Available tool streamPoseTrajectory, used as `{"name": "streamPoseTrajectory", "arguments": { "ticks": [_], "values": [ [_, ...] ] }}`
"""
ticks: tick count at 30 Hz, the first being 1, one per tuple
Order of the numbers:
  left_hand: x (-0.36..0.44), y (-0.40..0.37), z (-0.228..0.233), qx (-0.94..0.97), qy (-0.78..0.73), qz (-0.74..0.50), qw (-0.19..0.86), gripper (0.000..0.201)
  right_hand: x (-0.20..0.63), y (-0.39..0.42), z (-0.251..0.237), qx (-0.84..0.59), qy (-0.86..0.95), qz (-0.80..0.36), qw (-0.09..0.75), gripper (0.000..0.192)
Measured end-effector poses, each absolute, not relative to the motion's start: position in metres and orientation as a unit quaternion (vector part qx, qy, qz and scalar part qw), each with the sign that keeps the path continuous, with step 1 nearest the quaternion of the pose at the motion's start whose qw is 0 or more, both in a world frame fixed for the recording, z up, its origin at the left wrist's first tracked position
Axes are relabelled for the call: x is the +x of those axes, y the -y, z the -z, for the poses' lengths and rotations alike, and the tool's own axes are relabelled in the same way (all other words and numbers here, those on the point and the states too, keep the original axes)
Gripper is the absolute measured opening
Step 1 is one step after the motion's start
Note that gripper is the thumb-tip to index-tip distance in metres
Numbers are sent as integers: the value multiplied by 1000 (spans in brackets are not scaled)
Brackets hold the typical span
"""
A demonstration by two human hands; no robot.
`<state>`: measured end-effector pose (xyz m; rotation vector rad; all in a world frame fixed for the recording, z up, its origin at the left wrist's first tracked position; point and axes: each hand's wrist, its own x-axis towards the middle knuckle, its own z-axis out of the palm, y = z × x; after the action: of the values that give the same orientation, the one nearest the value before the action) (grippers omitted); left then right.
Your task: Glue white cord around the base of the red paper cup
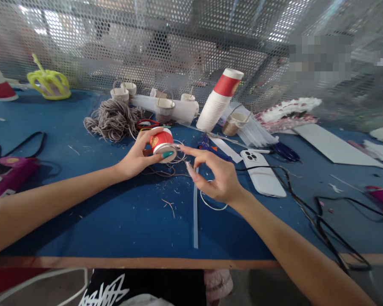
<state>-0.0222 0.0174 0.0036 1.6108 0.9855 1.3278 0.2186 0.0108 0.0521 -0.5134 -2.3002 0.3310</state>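
My left hand (pixel 139 156) grips a small cut red paper cup (pixel 162 143), held on its side with its base facing right. My right hand (pixel 214 175) is just right of it, index finger stretched toward the cup's base, the other fingers curled over a thin pale string (pixel 210 206) that loops onto the blue table (pixel 115 221). Loose strands of grey cord (pixel 166 170) lie under the cup.
A bundle of grey cord (pixel 113 120), red-handled scissors (pixel 147 124), several small cord-wrapped cups (pixel 164 109), a tilted stack of paper cups (pixel 217 101), a white phone (pixel 263 172), black cables (pixel 309 208), a glue stick (pixel 195 212) and purple glue guns (pixel 11 174) surround my hands. A mesh screen (pixel 178 42) backs the table.
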Motion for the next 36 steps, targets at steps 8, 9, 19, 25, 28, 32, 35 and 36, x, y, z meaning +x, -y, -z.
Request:
{"name": "streamPoseTrajectory", "arguments": {
  "ticks": [8, 9, 19, 25, 28, 32, 35, 36],
  "values": [
    [-22, -14, -1, 691, -310, -515, 402, 66, 213, -21, -34, -254, 795, -305, 459, 29],
    [-22, -14, -1, 693, -310, -515, 398, 66, 211, -21, -32, -258, 790, -316, 458, 33],
    [-22, -13, -2, 705, -300, -491, 414, 66, 202, -22, -27, -271, 741, -411, 456, 52],
    [-22, -12, -4, 715, -311, -482, 400, 66, 209, -20, -45, -302, 770, -432, 361, 34],
    [-22, -11, -5, 724, -322, -473, 384, 67, 212, -21, -55, -329, 786, -435, 292, 40],
    [-21, -10, -7, 725, -324, -463, 392, 67, 212, -22, -62, -297, 779, -493, 250, 51],
    [-21, -10, -8, 726, -326, -456, 398, 68, 209, -22, -64, -272, 760, -540, 238, 49],
    [-21, -10, -8, 728, -327, -454, 397, 67, 208, -22, -65, -273, 750, -550, 246, 46]
  ]
}}
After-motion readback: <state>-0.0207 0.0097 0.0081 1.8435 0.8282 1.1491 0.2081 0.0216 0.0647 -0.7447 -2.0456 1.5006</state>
